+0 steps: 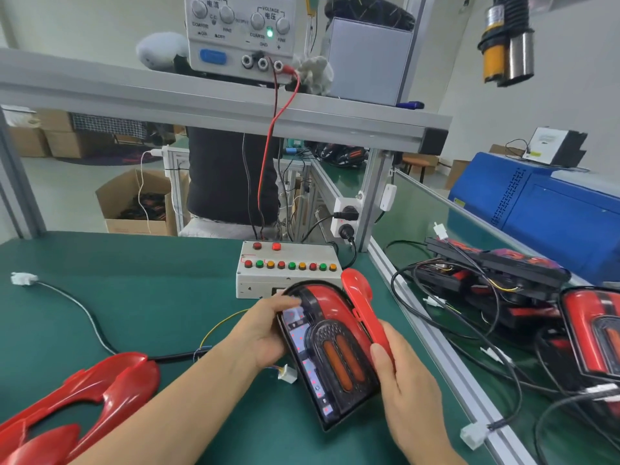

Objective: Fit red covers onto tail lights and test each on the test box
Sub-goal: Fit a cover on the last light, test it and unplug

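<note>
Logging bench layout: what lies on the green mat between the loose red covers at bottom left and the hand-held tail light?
In the head view, a black cable with yellow-blue wires and a white connector, plus the left forearm.

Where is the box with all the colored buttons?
In the head view, the test box sits on the green table near the middle, just behind the tail light that the left hand and right hand are holding.

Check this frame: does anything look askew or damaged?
Nothing looks damaged. The red cover in the right hand stands tilted beside the tail light, not yet seated; the left hand holds the light.
</note>
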{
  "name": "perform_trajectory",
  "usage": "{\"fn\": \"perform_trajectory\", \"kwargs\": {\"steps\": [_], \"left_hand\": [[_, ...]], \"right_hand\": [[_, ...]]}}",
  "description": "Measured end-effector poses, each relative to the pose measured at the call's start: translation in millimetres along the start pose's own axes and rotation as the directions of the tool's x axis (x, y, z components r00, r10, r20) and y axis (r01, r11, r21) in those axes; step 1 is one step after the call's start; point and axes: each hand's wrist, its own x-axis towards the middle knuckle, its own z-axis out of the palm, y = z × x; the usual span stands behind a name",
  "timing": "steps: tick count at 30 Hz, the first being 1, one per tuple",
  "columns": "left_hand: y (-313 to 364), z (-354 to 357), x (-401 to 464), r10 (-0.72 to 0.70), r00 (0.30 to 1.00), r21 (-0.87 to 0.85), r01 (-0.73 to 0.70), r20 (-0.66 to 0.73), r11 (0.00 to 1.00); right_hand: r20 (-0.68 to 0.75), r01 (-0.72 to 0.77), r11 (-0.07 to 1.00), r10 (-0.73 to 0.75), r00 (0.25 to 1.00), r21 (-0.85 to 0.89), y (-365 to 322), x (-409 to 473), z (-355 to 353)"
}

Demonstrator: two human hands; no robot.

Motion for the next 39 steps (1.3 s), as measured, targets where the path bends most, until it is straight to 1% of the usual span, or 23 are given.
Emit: {"fn": "perform_trajectory", "kwargs": {"steps": [3, 5, 9, 11, 13, 15, 20, 26, 31, 36, 39], "left_hand": [[-2.6, 1.6, -0.3, -0.025, 0.999, -0.122, 0.02, -0.039, 0.992], [-3.3, 2.0, 1.6, -0.031, 0.999, -0.157, 0.024, -0.041, 0.987], [-2.6, 4.9, 0.2, -0.021, 0.997, -0.162, 0.008, -0.08, 0.987], [-2.4, 6.8, -1.5, -0.024, 0.993, -0.133, 0.008, -0.118, 0.991], [-2.6, 8.7, -3.1, -0.019, 0.988, -0.103, 0.003, -0.155, 0.995], [-3.4, 9.9, -3.7, -0.011, 0.986, -0.093, -0.005, -0.165, 0.996], [-4.8, 11.7, -7.9, 0.005, 0.989, -0.063, -0.014, -0.145, 0.998], [-8.7, 13.2, -10.0, 0.085, 0.983, -0.019, -0.09, -0.165, 0.996], [-11.3, 13.3, -9.1, 0.148, 0.982, 0.011, -0.148, -0.116, 0.989], [-12.1, 10.4, -11.0, 0.267, 0.963, 0.132, -0.261, -0.025, 0.956], [-10.5, 11.1, -11.8, 0.273, 0.962, 0.14, -0.269, -0.013, 0.953]], "right_hand": [[-0.019, 0.026, 1.0, -0.026, 0.999, 0.011, -2.0, -3.1, -0.2], [-0.032, 0.101, 0.994, -0.102, 0.994, -0.045, -6.0, -8.7, 0.5], [-0.058, 0.3, 0.933, -0.317, 0.947, -0.198, -19.1, -21.4, 4.1], [-0.056, 0.368, 0.886, -0.398, 0.916, -0.281, -23.1, -25.7, 7.9], [-0.066, 0.402, 0.85, -0.448, 0.892, -0.339, -24.3, -27.7, 11.5], [-0.091, 0.394, 0.842, -0.455, 0.886, -0.369, -25.9, -28.1, 14.0], [-0.108, 0.331, 0.852, -0.404, 0.908, -0.406, -31.4, -26.6, 22.1], [-0.073, 0.353, 0.842, -0.415, 0.907, -0.408, -35.7, -24.6, 30.7], [-0.04, 0.406, 0.798, -0.471, 0.881, -0.446, -31.4, -21.6, 29.2], [-0.004, 0.416, 0.775, -0.475, 0.88, -0.476, -29.3, -19.6, 25.9], [0.0, 0.411, 0.778, -0.467, 0.884, -0.475, -28.7, -20.6, 25.7]]}}
